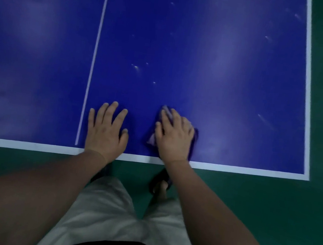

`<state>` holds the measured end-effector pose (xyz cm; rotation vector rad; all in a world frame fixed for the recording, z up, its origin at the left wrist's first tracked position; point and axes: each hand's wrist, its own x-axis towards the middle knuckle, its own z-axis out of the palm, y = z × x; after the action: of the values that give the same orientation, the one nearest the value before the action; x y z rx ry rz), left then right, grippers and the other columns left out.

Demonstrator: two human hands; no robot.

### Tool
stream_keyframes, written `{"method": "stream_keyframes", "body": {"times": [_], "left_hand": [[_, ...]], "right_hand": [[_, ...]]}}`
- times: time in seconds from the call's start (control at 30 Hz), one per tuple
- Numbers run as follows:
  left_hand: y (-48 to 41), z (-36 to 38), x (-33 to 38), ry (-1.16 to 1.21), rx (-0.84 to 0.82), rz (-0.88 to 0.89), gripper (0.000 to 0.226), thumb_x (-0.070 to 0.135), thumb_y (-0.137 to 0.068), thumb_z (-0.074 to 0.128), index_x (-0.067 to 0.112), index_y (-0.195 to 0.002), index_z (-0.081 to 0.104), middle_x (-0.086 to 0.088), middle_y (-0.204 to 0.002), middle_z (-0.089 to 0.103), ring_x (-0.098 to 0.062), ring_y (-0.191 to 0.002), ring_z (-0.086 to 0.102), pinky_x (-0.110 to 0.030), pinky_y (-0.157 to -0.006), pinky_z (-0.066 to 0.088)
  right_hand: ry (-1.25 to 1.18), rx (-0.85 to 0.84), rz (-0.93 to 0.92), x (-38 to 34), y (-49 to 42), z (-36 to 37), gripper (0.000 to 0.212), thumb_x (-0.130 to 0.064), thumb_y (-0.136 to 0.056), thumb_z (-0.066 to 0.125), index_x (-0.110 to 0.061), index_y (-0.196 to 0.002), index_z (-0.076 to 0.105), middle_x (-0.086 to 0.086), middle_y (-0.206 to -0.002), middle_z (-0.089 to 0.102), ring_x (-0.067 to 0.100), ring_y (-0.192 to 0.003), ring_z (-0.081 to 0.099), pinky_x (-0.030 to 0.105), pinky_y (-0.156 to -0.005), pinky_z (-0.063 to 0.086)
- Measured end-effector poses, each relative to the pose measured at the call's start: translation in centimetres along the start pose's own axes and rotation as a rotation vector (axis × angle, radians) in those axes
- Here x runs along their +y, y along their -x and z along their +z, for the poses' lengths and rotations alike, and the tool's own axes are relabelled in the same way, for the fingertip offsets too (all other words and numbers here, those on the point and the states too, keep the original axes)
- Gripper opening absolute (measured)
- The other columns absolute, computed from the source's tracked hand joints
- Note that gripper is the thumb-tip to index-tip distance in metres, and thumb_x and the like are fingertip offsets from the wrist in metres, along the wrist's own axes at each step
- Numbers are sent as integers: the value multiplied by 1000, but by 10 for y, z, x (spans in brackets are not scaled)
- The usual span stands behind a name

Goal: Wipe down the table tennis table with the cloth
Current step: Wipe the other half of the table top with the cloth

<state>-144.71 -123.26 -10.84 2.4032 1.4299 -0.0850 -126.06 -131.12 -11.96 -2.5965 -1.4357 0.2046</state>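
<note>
The blue table tennis table (215, 67) fills the upper view, with a white centre line (94, 60) and white edge lines. My right hand (173, 136) lies flat on a bluish-purple cloth (152, 139) near the table's front edge, pressing it onto the surface; the cloth shows at my fingertips and on both sides of my palm. My left hand (106, 129) rests flat on the table just right of the centre line, fingers spread, holding nothing. Small pale smudges (136, 67) dot the surface beyond my hands.
Green floor (318, 204) lies below the front edge and past the right edge of the table. The table's front right corner (306, 177) is in view. My light shorts (111, 214) and a foot in a dark sandal (160, 184) stand close to the front edge.
</note>
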Motion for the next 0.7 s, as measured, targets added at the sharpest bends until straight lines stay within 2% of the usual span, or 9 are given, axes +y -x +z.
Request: {"method": "stream_keyframes", "body": {"times": [0.07, 0.13, 0.23, 0.3, 0.37, 0.4, 0.47, 0.6, 0.7], "left_hand": [[-6, 14, 45, 40, 1, 9, 58, 35, -98, 48, 19, -153, 38, -8, -164, 23, -28, -152, 12, -55, -124, 0], [-17, 26, 86, 73, 11, -14, 56, 35, -99, 44, 20, -153, 38, -6, -164, 23, -26, -152, 11, -54, -124, 0], [-28, 42, 120, 83, 23, -108, 56, 39, -101, 34, 23, -154, 33, -4, -165, 20, -26, -153, 7, -55, -123, -3], [-29, 50, 126, 37, 37, -127, 57, 43, -100, 28, 24, -154, 32, -5, -164, 22, -28, -152, 8, -57, -123, -2], [-30, 53, 126, -11, 61, -135, 58, 44, -99, 26, 23, -152, 33, -7, -163, 25, -29, -151, 11, -58, -122, 2], [-30, 54, 126, -25, 65, -139, 58, 44, -99, 25, 23, -152, 34, -7, -163, 26, -29, -151, 12, -59, -122, 3], [-30, 55, 129, -31, 78, -137, 59, 44, -98, 27, 22, -152, 36, -8, -162, 26, -30, -151, 13, -59, -122, 4], [-30, 55, 129, -1, 90, -139, 61, 47, -97, 29, 19, -151, 38, -10, -161, 27, -33, -152, 13, -60, -122, 2], [-30, 56, 130, -11, 87, -135, 62, 48, -98, 30, 18, -151, 37, -11, -161, 27, -34, -151, 13, -61, -122, 3]], "right_hand": [[31, 38, 77, 65, -15, -16, 42, -38, -94, 59, -27, -134, 65, 7, -139, 60, 39, -117, 56, 50, -97, 42], [26, 15, 184, 123, -34, -29, 44, -38, -98, 55, -26, -139, 61, 9, -143, 55, 40, -124, 51, 50, -103, 37], [31, 16, 408, 134, -52, -27, 49, -42, -101, 42, -29, -147, 51, 6, -152, 45, 36, -134, 40, 53, -113, 27], [26, 35, 340, 101, -44, -20, 51, -41, -98, 38, -29, -146, 52, 5, -152, 46, 34, -130, 42, 53, -112, 28], [8, 21, 70, 69, -25, -11, 49, -41, -97, 38, -28, -140, 58, 3, -148, 50, 30, -126, 43, 53, -110, 31], [-9, 3, -35, 64, -16, -9, 47, -41, -98, 39, -27, -138, 60, 2, -146, 52, 28, -125, 43, 53, -110, 33], [-34, -8, -115, 80, -17, -12, 44, -42, -99, 43, -28, -137, 62, 2, -144, 55, 28, -124, 46, 51, -107, 37], [58, 11, 52, 178, -40, -38, 43, -40, -99, 51, -28, -139, 61, 7, -142, 58, 37, -116, 57, 47, -96, 42], [76, 21, 279, 256, -57, -59, 47, -43, -103, 41, -27, -146, 54, 9, -147, 51, 39, -126, 49, 51, -105, 38]]}}
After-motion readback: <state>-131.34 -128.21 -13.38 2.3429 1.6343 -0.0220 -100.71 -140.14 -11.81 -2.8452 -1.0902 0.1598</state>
